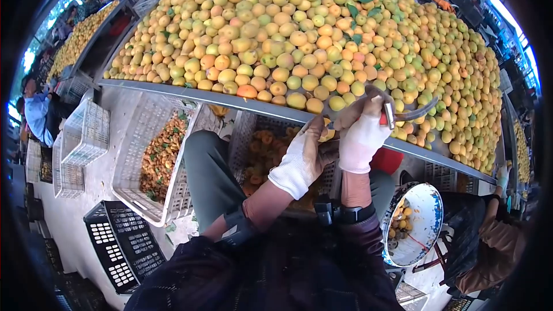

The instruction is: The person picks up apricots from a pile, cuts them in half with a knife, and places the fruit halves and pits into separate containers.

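A big heap of yellow-orange fruit (276, 40) covers the table ahead, up to its metal edge (230, 101). Over that edge, my gloved left hand (300, 158) is closed around a yellow fruit (326, 133), mostly hidden by the fingers. Close beside it, my gloved right hand (366, 132) grips a tool with a curved metal blade (419, 112), which points right over the heap. Both gloves are white with brown-stained fingers. Below my hands, a crate (241, 132) between my legs holds orange fruit pieces.
A white crate of orange pieces (129, 161) stands left of my leg, with a black crate (124, 247) below it. At right are a white bucket (423, 236) and a seated person (489, 242). More people sit around other tables.
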The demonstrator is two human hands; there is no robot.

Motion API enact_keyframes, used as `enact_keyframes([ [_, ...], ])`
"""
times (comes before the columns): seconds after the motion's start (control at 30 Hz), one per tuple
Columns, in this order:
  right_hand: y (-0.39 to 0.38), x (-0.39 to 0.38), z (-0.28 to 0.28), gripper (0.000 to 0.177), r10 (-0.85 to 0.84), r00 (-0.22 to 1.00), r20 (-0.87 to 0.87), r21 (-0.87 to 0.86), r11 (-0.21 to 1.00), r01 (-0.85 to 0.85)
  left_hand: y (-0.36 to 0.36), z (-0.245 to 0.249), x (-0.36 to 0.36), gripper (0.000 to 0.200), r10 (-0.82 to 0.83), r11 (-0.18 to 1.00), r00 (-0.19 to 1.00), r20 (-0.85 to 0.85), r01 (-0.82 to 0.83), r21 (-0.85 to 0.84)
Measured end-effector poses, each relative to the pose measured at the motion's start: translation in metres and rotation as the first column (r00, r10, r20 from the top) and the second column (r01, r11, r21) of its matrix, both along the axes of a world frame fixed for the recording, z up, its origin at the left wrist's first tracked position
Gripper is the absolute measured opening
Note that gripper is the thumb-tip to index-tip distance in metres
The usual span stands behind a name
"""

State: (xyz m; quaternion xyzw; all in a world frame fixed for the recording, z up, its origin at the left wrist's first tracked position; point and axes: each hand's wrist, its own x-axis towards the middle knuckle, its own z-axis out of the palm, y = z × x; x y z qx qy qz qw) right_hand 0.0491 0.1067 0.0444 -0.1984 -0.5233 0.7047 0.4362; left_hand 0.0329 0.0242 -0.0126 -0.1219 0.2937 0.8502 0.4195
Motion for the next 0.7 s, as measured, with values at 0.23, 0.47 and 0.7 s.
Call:
enact_keyframes([
  [0.23,0.009,-0.005,-0.024,0.017,-0.125,0.992,-0.003,0.220,0.968,0.122,0.019,-0.014,0.010,0.036,0.078,0.989,0.994,0.077,-0.067,-0.131],
  [0.47,0.022,-0.012,-0.040,0.018,-0.163,0.987,0.009,0.306,0.940,0.153,0.018,0.009,0.007,0.020,0.073,0.973,0.995,0.069,-0.056,-0.224],
  [0.7,0.061,-0.033,-0.039,0.032,0.145,0.902,-0.407,-0.500,0.791,-0.353,0.027,0.012,-0.035,0.037,-0.066,0.997,0.981,0.182,0.071,-0.022],
])
